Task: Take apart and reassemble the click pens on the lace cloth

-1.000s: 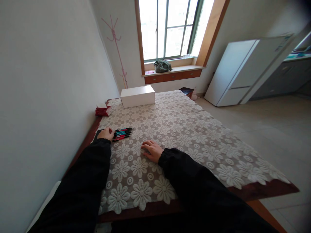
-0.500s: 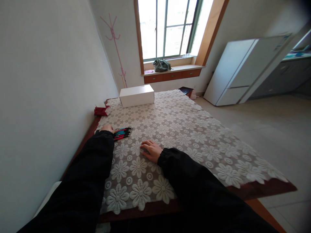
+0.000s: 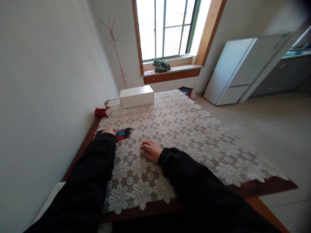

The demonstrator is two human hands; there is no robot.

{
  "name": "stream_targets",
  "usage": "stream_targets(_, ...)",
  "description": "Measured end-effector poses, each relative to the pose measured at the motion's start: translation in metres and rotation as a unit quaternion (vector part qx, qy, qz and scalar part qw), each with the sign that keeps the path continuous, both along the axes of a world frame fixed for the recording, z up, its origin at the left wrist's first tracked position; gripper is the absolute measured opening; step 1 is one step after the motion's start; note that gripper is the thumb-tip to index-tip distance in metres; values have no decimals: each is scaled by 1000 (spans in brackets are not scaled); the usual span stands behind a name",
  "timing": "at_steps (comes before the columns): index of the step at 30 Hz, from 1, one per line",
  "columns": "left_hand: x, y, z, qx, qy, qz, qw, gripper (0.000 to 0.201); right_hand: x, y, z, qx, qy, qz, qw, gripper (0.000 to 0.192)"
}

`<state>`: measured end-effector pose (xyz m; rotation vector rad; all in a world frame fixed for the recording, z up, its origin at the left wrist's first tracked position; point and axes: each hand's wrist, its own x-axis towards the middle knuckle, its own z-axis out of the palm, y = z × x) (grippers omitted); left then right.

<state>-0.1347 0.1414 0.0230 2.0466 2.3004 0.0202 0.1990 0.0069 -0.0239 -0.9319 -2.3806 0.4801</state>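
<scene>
At the left side of the table, my left hand (image 3: pixel 109 130) is at the near ends of a row of pens (image 3: pixel 123 133). Several pens with black, blue and red parts lie side by side on the cloth. The hand's fingertips are partly hidden, so whether they grip a pen does not show. A flat dark item (image 3: pixel 98 134) pokes out beside that hand, mostly covered by it. My right hand (image 3: pixel 152 151) rests on the flowered tablecloth (image 3: pixel 179 137), fingers loosely bent and apart, holding nothing.
A white box (image 3: pixel 136 97) stands at the far end of the table. Near the wall is a red packet (image 3: pixel 102 112). Beyond are a pink coat stand (image 3: pixel 116 53), a bag (image 3: pixel 161 66) on the window sill and a white fridge (image 3: pixel 233 71).
My left hand has shifted slightly to the right and covers a little more of the pens' near ends. My right hand has stayed in place.
</scene>
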Motion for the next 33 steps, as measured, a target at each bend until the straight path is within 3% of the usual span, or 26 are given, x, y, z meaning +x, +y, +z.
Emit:
stream_targets(8, 14, -12, 11, 15, 39, 48, 998, 55, 0, 0, 1, 4, -7, -6, 1000, 30)
stream_targets(11, 17, -25, 14, 35, 44, 43, 998, 50, -1, 0, -1, 4, -5, -6, 1000, 31)
stream_targets(15, 26, -52, 12, 88, 16, -71, 993, 37, -1, 1, -2, 3, -3, -3, 1000, 31)
stream_targets(17, 31, -65, 10, 86, 0, -155, 984, 33, -1, 1, -2, 3, -1, -2, 1000, 30)
stream_targets(19, 36, -75, 8, 71, -16, -200, 977, 27, -1, 1, -1, 4, 2, -2, 1000, 30)
stream_targets(29, 43, -69, 7, 27, -81, -212, 974, 11, 0, 0, 0, 5, 0, -5, 1000, 29)
stream_targets(33, 53, -71, 5, 39, -175, -238, 955, 10, 0, -1, 3, -2, 12, -21, 1000, 28)
